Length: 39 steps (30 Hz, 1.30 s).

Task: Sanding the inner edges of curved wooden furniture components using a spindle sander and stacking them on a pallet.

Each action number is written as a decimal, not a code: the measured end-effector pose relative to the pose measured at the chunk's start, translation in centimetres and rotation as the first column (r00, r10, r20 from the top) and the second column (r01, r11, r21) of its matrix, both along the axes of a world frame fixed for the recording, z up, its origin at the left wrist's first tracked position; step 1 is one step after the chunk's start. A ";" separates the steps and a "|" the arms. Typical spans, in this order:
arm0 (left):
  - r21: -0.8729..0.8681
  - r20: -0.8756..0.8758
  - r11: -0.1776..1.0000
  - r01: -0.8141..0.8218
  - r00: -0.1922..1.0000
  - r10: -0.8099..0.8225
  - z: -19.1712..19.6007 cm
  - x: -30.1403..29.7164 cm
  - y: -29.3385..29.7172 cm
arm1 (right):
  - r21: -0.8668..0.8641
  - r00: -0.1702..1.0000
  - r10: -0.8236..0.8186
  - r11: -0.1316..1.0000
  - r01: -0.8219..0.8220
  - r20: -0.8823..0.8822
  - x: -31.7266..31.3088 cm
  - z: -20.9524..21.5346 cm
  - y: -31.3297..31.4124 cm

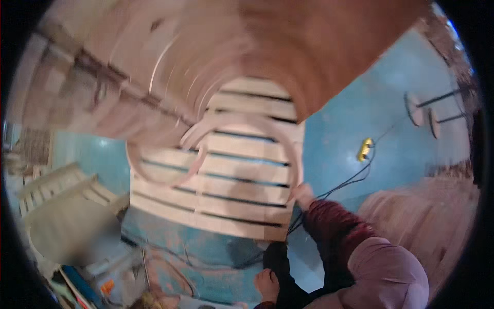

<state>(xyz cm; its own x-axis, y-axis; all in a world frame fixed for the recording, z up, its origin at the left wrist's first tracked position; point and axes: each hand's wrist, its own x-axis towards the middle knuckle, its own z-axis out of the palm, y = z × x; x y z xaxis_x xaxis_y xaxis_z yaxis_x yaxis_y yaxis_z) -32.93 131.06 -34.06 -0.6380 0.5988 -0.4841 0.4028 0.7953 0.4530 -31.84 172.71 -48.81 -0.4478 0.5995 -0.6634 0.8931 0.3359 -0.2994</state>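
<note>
right hand grips the right edge of the slatted panel, which stands on the blue floor. left hand is low by the knee, closure can't tell. a loose hoop lies across the slats. frame is blurred, panel looks mid-handling, not yet set down.

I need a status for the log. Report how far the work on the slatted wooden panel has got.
Done: the slatted wooden panel looks assembled, its slats in even rows.
In hand: the right hand is at the panel's right edge, but the grip is too blurred to judge. The left hand sits low by dark cloth.
Left: a black cable and a yellow tool lie on the blue floor.
</note>
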 end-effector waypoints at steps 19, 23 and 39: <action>0.074 0.257 0.996 -0.045 0.966 0.025 5.5 -7.2 -8.0 | 0.048 0.935 -0.338 0.937 0.345 -0.108 20.4 27.0 -11.6; 0.212 0.342 0.944 -0.253 0.924 0.171 4.3 -12.0 -9.0 | -0.218 0.563 -0.812 0.527 0.821 0.154 23.2 37.1 -13.7; -0.041 0.730 0.327 -0.944 0.196 0.655 24.9 -14.5 -7.8 | -0.620 0.954 -0.299 0.744 0.249 0.025 25.7 44.5 -11.6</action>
